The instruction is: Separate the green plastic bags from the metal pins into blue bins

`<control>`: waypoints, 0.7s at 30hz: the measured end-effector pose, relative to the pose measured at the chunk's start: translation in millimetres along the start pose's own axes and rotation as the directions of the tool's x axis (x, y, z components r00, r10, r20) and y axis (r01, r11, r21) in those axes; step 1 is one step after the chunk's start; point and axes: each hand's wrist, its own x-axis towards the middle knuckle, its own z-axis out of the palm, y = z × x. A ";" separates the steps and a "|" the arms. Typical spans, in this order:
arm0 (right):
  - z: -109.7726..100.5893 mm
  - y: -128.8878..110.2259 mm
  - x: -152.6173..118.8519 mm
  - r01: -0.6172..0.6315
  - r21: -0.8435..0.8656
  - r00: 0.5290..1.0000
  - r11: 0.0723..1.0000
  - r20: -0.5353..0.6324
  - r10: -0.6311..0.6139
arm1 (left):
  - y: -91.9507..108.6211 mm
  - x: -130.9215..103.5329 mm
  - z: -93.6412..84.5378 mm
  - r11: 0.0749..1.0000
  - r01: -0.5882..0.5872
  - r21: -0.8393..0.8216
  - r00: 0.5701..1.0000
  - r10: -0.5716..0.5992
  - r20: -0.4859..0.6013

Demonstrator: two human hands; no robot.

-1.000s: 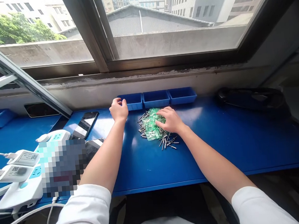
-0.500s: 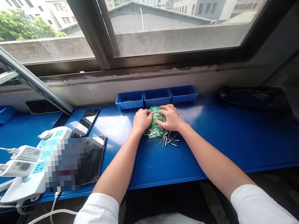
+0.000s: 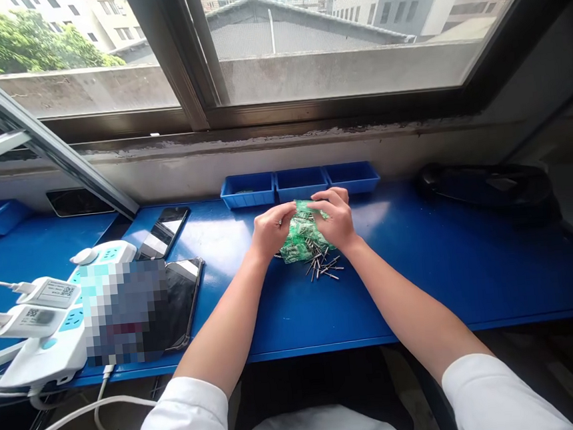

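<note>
A heap of green-and-clear plastic packets (image 3: 295,247) lies on the blue table between my hands. Thin metal pins, like rivets (image 3: 325,265), spill from its near right side. My left hand (image 3: 272,229) is at the heap's left edge, fingers closed on the top of a green packet. On the right, my right hand (image 3: 335,217) has its thumb and fingers closed round the same packet's other side, with some fingers raised. The fingertips partly hide the packet, which looks lifted a little above the heap.
Three blue bins (image 3: 301,185) stand in a row behind the heap. To the left are a phone (image 3: 165,232), a black tablet (image 3: 186,304) and a white power strip (image 3: 42,350) with cables. A dark object (image 3: 485,191) lies at the right.
Both hands have risen slightly off the heap, bringing up a green packet between them. More of the pins and packets beneath now shows.
</note>
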 end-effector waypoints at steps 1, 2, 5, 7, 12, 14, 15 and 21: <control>-0.3 -0.7 0.3 0.009 -0.011 1.000 1.000 -0.030 -0.009 | 0.7 -0.7 0.3 1.000 -0.017 -0.007 1.000 0.017 -0.001; -0.7 -1.4 0.6 0.022 -0.016 0.998 1.000 -0.054 -0.023 | 1.1 -1.4 0.4 1.000 -0.031 -0.008 0.999 0.030 -0.012; -1.4 -2.4 1.4 0.064 -0.002 0.993 0.998 -0.095 -0.064 | 1.9 -2.9 -0.3 1.000 -0.027 0.012 0.998 0.028 -0.051; -1.4 -2.7 1.8 0.063 0.026 0.995 0.998 -0.083 -0.060 | 2.2 -3.3 -1.1 1.000 -0.006 0.011 0.999 0.006 -0.053; -0.4 -3.8 1.7 0.017 0.114 1.000 0.993 -0.020 -0.015 | 2.7 -3.0 -0.5 1.000 -0.003 0.002 0.999 0.003 -0.050; -0.3 -4.9 1.3 -0.007 0.121 1.000 0.993 -0.015 0.009 | 2.2 -3.3 0.8 1.000 0.004 -0.012 0.999 -0.004 -0.053; -0.3 -5.6 0.9 -0.023 0.125 1.000 0.992 -0.009 0.024 | 1.7 -3.6 1.7 1.000 0.012 -0.026 0.999 -0.013 -0.053; 0.4 -9.8 -4.2 -0.087 0.182 0.996 0.979 0.010 0.087 | 0.0 -6.2 6.6 0.972 0.138 -0.190 0.990 -0.139 0.010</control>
